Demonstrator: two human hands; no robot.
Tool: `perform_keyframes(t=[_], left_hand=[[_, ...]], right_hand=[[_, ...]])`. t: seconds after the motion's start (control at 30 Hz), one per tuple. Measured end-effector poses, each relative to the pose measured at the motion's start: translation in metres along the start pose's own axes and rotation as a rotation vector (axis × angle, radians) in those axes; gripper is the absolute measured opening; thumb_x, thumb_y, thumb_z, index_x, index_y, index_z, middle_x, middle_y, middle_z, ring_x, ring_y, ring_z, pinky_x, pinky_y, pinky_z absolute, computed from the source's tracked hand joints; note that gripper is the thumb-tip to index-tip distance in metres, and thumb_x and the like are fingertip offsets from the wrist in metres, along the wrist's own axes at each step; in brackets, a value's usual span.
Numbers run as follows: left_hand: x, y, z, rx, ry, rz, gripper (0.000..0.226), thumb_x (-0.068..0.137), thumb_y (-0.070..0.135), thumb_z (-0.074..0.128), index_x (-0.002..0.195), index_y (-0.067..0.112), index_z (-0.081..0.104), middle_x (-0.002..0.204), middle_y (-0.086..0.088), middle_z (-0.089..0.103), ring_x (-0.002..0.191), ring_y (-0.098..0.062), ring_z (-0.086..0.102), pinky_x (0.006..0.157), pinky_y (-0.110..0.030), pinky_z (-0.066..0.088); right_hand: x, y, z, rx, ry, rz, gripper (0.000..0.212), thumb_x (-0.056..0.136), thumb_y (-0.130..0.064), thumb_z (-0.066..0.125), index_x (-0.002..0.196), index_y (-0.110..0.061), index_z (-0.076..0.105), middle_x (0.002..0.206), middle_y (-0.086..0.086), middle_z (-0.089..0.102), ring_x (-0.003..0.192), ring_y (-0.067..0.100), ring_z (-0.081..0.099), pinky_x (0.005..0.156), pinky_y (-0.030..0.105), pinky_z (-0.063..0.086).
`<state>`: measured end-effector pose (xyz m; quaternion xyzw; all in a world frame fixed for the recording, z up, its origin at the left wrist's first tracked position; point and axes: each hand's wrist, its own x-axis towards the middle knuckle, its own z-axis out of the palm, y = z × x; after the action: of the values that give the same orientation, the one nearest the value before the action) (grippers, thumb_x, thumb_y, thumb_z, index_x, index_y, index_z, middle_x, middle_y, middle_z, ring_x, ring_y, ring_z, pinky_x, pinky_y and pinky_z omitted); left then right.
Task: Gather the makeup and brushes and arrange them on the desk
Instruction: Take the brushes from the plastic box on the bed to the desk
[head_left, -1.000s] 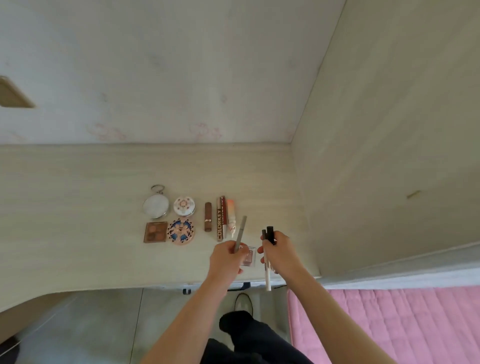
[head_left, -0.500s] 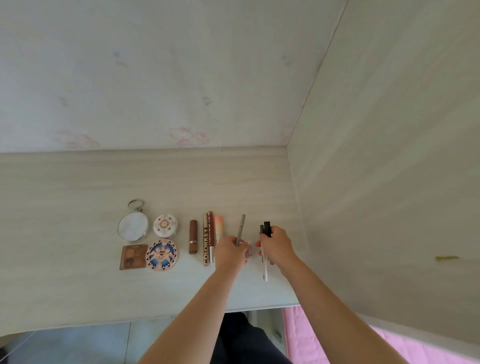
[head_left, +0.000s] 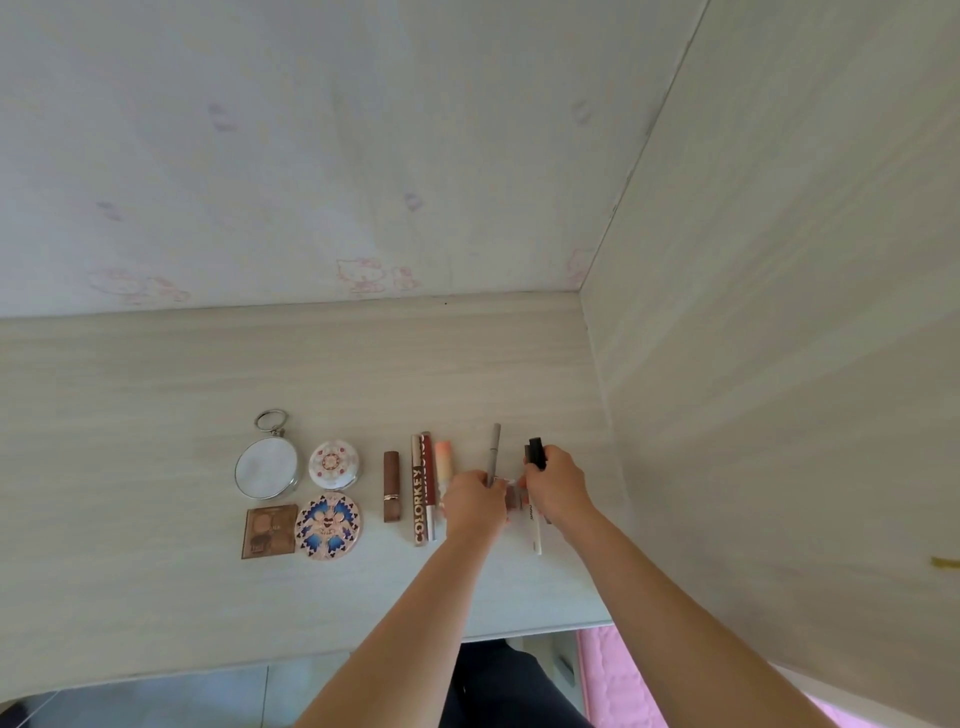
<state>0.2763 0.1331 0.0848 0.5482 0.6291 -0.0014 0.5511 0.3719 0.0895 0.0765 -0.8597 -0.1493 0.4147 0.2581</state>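
Your left hand (head_left: 475, 506) has its fingers curled round a slim grey pencil (head_left: 496, 451), which points away from you, just right of the peach-and-white tube (head_left: 443, 462) that ends the laid-out row. Your right hand (head_left: 558, 491) grips a bundle: a black-capped stick (head_left: 536, 452) above the fist and a white pen (head_left: 535, 532) poking out below. A small pinkish compact (head_left: 514, 496) sits half hidden between your hands.

These sticks are round and look smooth, and the pale wood-grain desk (head_left: 156, 389) looks slick, so anything you set down carelessly may roll. The bundle could slip if you loosen one finger. Your left knuckles could also nudge the peach-and-white tube and the lettered brown tube (head_left: 421, 491) out of line.
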Motion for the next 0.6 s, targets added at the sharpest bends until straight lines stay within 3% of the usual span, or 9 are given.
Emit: perform_keyframes(t=[0.1, 0.2, 0.3, 0.37, 0.5, 0.6], left_hand=[[-0.001, 0.002, -0.001, 0.115, -0.001, 0.038, 0.03, 0.093, 0.018, 0.053, 0.063, 0.017, 0.054, 0.066, -0.003, 0.059, 0.075, -0.027, 0.066, 0.064, -0.033, 0.055], [-0.003, 0.002, -0.004, 0.221, 0.036, 0.081, 0.036, 0.094, 0.019, 0.051, 0.058, 0.016, 0.047, 0.057, 0.001, 0.049, 0.057, -0.016, 0.051, 0.044, -0.023, 0.032], [-0.003, 0.0, -0.006, 0.271, 0.052, 0.115, 0.034, 0.093, 0.019, 0.05, 0.06, 0.014, 0.048, 0.059, 0.0, 0.05, 0.055, -0.016, 0.048, 0.046, -0.025, 0.033], [-0.003, -0.002, -0.008, 0.299, 0.078, 0.148, 0.03, 0.092, 0.02, 0.049, 0.064, 0.013, 0.051, 0.071, -0.004, 0.055, 0.06, -0.021, 0.053, 0.051, -0.026, 0.036], [-0.006, -0.009, -0.018, 0.448, 0.162, 0.209, 0.024, 0.093, 0.026, 0.044, 0.074, 0.013, 0.053, 0.083, -0.003, 0.058, 0.071, -0.025, 0.056, 0.058, -0.03, 0.042], [-0.006, -0.017, -0.026, 0.538, 0.213, 0.277, 0.012, 0.091, 0.024, 0.042, 0.095, 0.016, 0.051, 0.08, -0.002, 0.062, 0.076, -0.026, 0.06, 0.058, -0.032, 0.046]], right_hand=[[0.002, 0.001, 0.0, -0.003, -0.007, 0.006, 0.018, 0.092, -0.018, 0.045, 0.104, -0.009, 0.055, 0.099, 0.012, 0.067, 0.089, 0.03, 0.063, 0.063, 0.032, 0.049], [0.003, 0.001, -0.001, -0.009, -0.005, -0.003, 0.017, 0.091, -0.018, 0.045, 0.103, -0.01, 0.055, 0.098, 0.011, 0.067, 0.087, 0.03, 0.064, 0.063, 0.032, 0.048], [0.004, -0.003, -0.002, -0.021, 0.005, -0.028, 0.016, 0.093, -0.018, 0.046, 0.103, -0.01, 0.055, 0.092, 0.01, 0.064, 0.081, 0.029, 0.062, 0.06, 0.031, 0.046], [0.005, -0.006, -0.003, -0.024, 0.009, -0.049, 0.014, 0.094, -0.02, 0.046, 0.1, -0.011, 0.054, 0.085, 0.008, 0.06, 0.077, 0.028, 0.062, 0.057, 0.03, 0.045], [0.008, -0.014, -0.003, -0.031, 0.003, -0.072, 0.01, 0.089, -0.019, 0.05, 0.086, -0.012, 0.056, 0.071, 0.007, 0.059, 0.068, 0.028, 0.061, 0.059, 0.033, 0.046], [0.009, -0.022, 0.002, -0.006, -0.014, -0.06, 0.011, 0.084, -0.016, 0.051, 0.078, -0.01, 0.057, 0.07, 0.012, 0.062, 0.069, 0.033, 0.065, 0.062, 0.039, 0.051]])
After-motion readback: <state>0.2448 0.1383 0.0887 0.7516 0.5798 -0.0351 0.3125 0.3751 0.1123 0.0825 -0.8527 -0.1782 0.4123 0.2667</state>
